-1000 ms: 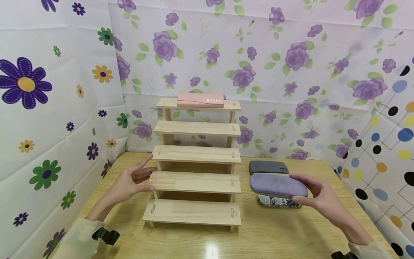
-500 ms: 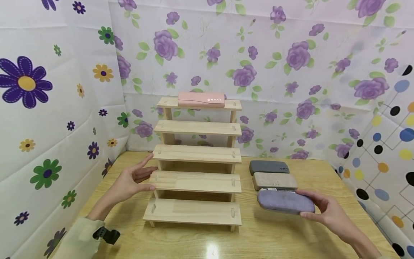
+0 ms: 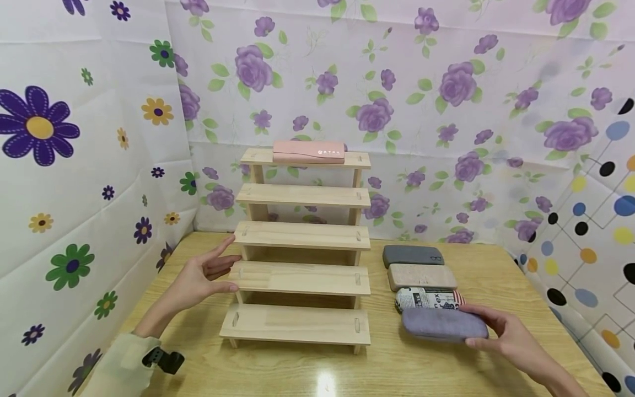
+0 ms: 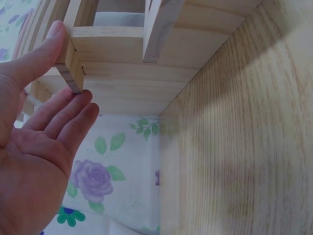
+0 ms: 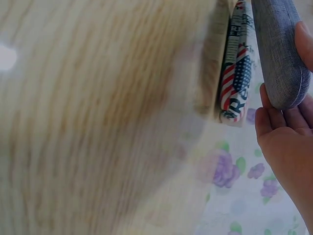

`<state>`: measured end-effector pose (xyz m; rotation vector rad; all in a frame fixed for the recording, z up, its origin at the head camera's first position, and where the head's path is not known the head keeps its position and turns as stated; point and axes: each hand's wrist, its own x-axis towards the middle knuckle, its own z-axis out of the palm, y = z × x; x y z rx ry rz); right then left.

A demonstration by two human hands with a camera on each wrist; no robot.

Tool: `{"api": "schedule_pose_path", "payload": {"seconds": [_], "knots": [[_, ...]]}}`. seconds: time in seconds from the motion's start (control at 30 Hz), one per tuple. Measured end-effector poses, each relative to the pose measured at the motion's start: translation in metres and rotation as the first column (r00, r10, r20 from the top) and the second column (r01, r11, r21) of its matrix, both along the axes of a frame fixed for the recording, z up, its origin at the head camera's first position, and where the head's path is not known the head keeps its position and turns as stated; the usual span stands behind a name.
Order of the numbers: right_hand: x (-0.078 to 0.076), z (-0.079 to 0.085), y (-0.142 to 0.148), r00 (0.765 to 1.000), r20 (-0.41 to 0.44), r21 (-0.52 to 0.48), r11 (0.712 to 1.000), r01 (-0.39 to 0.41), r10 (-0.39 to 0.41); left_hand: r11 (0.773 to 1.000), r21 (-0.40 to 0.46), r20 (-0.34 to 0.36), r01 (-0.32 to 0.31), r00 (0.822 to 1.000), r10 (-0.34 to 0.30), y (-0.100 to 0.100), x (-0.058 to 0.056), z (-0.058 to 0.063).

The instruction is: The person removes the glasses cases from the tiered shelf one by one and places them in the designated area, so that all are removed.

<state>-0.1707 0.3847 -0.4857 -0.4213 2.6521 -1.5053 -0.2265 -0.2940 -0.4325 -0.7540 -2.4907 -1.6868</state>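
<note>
A purple-grey fabric glasses case lies between the thumb and fingers of my right hand; in the right wrist view the thumb sits on one side of the case and fingers on the other. Just behind it is a newsprint-patterned glasses case with a flag design. At the left, my left hand holds the side of a five-step wooden display shelf. In the left wrist view, the thumb and fingertips of that hand meet opposite sides of a plank end.
A pink glasses case rests on the top step. Behind the newsprint case, a beige case and a dark grey case lie in a row on the wooden table. Floral cloth walls enclose the back and sides.
My right hand has brought the purple-grey case toward the front and slightly right, uncovering the beige and newsprint cases. The left hand has stayed at the shelf.
</note>
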Motion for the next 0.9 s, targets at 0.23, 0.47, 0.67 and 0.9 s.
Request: {"api": "schedule_pose_path", "payload": {"seconds": [0.23,0.47,0.67,0.9], "knots": [[-0.001,-0.005,0.003,1.0,0.009,0.027,1.0,-0.008,0.008,1.0,-0.006,-0.01,-0.005,1.0,0.005,0.0,-0.001,-0.001],[-0.002,-0.008,0.007,0.999,0.035,0.041,0.999,-0.004,0.003,1.0,-0.006,-0.001,-0.01,1.0,0.01,0.0,-0.001,-0.001],[-0.005,-0.014,0.007,0.999,0.046,0.03,0.999,-0.014,0.013,1.0,-0.003,0.006,-0.008,1.0,0.009,-0.001,-0.001,-0.002],[-0.006,-0.016,0.008,0.998,0.063,0.032,0.999,-0.013,0.011,1.0,0.006,0.011,0.003,1.0,-0.003,-0.001,-0.001,-0.001]]}}
